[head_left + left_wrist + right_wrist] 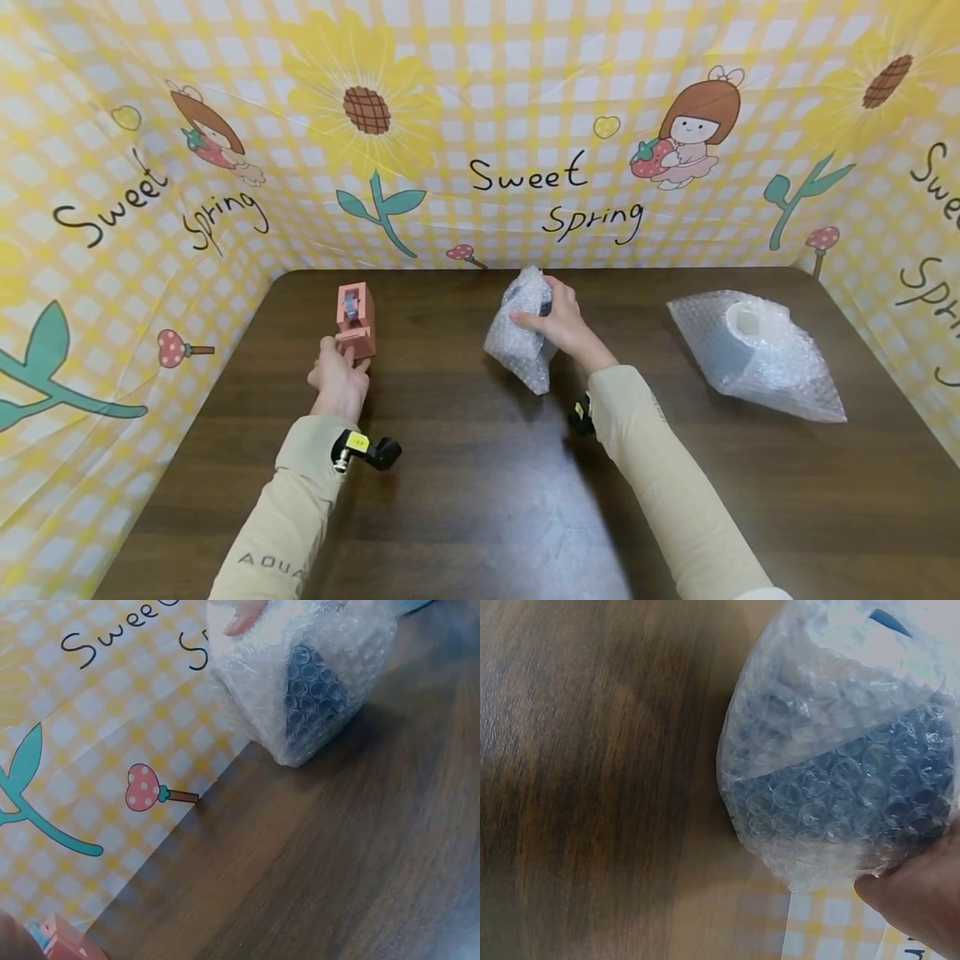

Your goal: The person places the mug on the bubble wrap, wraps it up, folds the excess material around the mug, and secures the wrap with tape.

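In the head view my right hand [566, 321] grips a bubble-wrapped package [517, 333] from its right side, thumb across the front and fingers behind. Dark blue shows through the bubble wrap [840, 795] in the right wrist view. What is inside is hidden. To the left, a pink tape dispenser [362, 342] with a small roll of tape stands on the table. My left hand [341, 379] is at its near end, with loosely spread fingers right at the dispenser. In the left wrist view, only a corner of the pink dispenser [71, 945] shows beside a finger.
On the right of the brown wooden table [465, 467] lies a second bubble-wrapped bundle [787, 367], with a pale round ring [745, 319] at its top. A yellow checked cloth [480, 100] printed with flowers hangs behind the table and along both sides.
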Motion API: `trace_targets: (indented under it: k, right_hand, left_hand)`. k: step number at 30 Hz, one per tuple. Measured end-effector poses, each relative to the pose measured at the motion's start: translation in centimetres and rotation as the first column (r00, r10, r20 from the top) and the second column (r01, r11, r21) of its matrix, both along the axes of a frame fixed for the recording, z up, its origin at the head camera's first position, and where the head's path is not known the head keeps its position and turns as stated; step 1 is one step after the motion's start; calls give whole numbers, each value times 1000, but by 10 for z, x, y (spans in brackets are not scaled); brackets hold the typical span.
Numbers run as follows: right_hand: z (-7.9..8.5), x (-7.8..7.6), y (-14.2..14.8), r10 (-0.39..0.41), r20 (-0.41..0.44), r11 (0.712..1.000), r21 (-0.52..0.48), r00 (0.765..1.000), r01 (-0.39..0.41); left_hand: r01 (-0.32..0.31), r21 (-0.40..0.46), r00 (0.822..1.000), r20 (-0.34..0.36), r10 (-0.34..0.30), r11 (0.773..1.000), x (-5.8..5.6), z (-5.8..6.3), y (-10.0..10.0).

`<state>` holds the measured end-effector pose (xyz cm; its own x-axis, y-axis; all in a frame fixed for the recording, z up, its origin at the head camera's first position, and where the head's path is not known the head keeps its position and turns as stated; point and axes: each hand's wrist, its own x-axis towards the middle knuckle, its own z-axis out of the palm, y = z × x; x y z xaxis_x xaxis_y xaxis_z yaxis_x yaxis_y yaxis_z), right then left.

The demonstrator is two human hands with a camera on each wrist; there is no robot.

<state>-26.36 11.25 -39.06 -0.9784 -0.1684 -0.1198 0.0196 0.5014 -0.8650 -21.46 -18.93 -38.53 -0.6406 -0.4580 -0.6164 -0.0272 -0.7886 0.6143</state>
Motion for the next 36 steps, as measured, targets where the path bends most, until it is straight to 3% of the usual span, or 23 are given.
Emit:
trace_targets:
  k: [8,15,18,29,36]
  right_hand:
    - [1,1,-1,3,2,1000,6,1000,-3]
    - [1,-1,0,-1,-13,1000,5,1000,1]
    - [-1,-3,1,0,-19,1000,6,1000,0]
    - [0,-1,3,9,-4,1000,-3,1000,-9]
    - [0,-1,1,11,4,1000,-1,1000,-11]
  left_hand:
    - [-47,60,994,-92,52,997,3,-6,-1]
    - [-17,30,1000,6,17,999,0,-4,1]
    - [-35,38,999,34,34,999,-3,-4,2]
    - [-33,3,999,17,33,999,-3,-11,3]
    - [-49,-63,997,51,52,997,-3,-18,-1]
